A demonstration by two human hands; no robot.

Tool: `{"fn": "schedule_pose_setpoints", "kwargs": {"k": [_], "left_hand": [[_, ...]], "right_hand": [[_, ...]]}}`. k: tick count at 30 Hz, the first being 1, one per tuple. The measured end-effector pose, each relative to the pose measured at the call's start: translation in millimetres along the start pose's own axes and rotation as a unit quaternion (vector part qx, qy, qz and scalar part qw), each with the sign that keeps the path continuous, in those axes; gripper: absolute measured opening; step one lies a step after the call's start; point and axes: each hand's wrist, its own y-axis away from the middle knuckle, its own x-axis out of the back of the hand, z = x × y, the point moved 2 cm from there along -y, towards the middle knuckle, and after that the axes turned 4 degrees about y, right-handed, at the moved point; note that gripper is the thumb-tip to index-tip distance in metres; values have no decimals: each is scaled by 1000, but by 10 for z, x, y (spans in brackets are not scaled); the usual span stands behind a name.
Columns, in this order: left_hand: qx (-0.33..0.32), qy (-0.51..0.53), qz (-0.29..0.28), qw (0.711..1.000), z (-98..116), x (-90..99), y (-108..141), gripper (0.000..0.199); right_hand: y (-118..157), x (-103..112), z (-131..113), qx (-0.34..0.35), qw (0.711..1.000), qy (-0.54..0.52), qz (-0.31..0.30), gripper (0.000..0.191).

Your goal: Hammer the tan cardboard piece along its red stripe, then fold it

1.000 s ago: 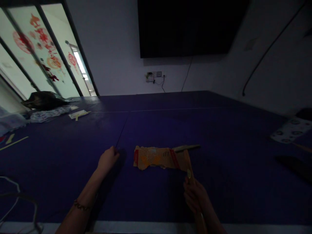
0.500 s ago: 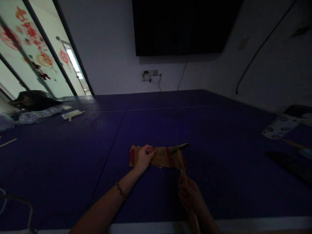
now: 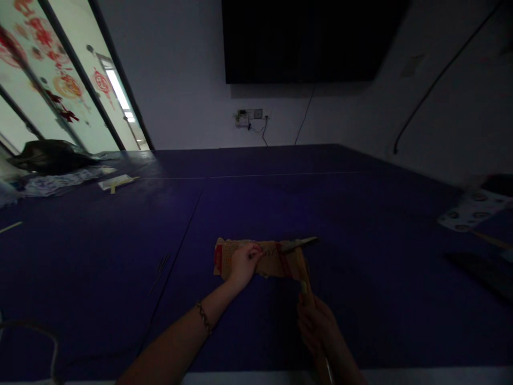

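Note:
A flat piece of brown cardboard (image 3: 286, 266) with red bands lies on the purple tabletop in the head view. On it rests my left hand (image 3: 243, 266), thumb and fingers pinched together; whatever is between the fingertips is too small to make out. Right beside those fingertips, a short row of thin dark marks or nails (image 3: 270, 251) shows on the cardboard. My right hand (image 3: 319, 323) is wrapped round the wooden handle of a hammer (image 3: 303, 264). Its dark metal head is over the cardboard's right end, the pointed side to the right; whether it touches is unclear.
A few thin dark rods (image 3: 160, 270) lie left of the cardboard. A white item with yellow strips (image 3: 116, 183) and a black bag (image 3: 52, 156) sit far left. At right are a patterned cloth (image 3: 473, 211) and a dark flat object (image 3: 479, 275). A cable (image 3: 52, 342) curves at lower left.
The view has shifted slightly. My left hand has slid a little to the right along the cardboard, still pinched. The hammer stays in my right hand at the cardboard's right end.

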Motion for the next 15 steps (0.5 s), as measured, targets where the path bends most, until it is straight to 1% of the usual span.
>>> {"fn": "schedule_pose_setpoints", "kwargs": {"k": [8, 11, 15], "left_hand": [[-13, -50, -1, 999, 60, 3, 44, 6], [-11, -59, -2, 998, 84, 7, 61, 10], [-5, -83, 2, 997, 101, 8, 78, 14]], "right_hand": [[41, 13, -21, -5, 1000, 16, -5, 25], [53, 13, -18, -13, 1000, 15, 2, 27], [72, 8, -30, -7, 1000, 24, 8, 28]]}}
